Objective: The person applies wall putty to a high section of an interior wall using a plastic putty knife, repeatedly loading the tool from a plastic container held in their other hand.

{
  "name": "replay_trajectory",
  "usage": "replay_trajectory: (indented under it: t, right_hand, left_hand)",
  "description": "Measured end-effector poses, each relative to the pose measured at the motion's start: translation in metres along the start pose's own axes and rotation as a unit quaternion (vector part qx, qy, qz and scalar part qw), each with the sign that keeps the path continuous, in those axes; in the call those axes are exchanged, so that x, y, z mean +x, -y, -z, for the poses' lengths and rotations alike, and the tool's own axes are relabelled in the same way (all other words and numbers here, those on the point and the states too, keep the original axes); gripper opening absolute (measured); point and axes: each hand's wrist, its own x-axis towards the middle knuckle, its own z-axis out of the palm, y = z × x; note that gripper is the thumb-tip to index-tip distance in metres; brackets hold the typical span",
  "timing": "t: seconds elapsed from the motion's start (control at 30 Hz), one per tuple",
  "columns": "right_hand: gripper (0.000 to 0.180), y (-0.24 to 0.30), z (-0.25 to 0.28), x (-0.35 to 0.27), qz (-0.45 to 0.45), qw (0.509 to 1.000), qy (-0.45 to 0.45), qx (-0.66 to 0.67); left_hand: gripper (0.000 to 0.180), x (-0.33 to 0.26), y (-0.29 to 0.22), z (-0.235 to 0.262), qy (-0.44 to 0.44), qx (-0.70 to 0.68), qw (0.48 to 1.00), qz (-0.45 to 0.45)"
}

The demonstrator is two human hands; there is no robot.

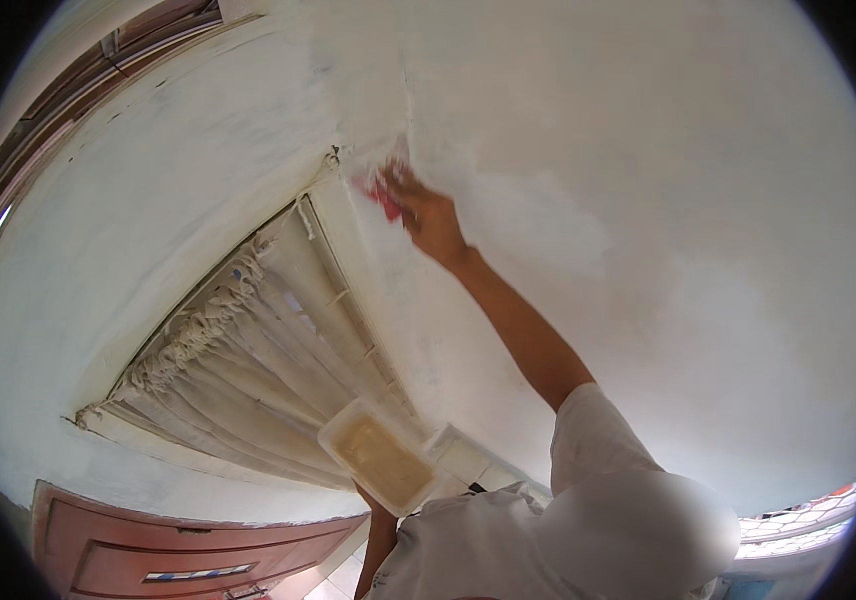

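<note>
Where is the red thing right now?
In the head view the red tool is up near the top middle, held in the right hand flat against the white wall, just right of the curtain.

Bright, even daylight w/ soft shadows only. Broad white plastered wall nearly blown out, faint glare at centre. Strong fisheye bend: brown wooden window frame curves along the rim, black vignette at corners. Smooth blurred patch low right; raised hand slightly motion-soft.
</note>
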Motion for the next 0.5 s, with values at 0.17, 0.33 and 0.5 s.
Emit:
replay_trajectory:
  t: [0.17,0.33,0.5]
  right_hand:
    - [0.075,0.02,-0.005,-0.1,-0.098,0.989,0.111,0.013]
    - [0.065,0.017,0.032,-0.107,-0.041,0.99,0.133,0.003]
    - [0.061,0.033,0.083,0.043,0.063,0.997,-0.042,-0.003]
  left_hand:
    - [0.059,0.002,0.008,0.004,-0.001,-0.01,1.0,-0.001]
    - [0.059,0.005,0.012,0.012,0.006,-0.028,0.999,-0.02]
    - [0.059,0.002,0.009,0.004,-0.011,-0.021,0.999,-0.02]
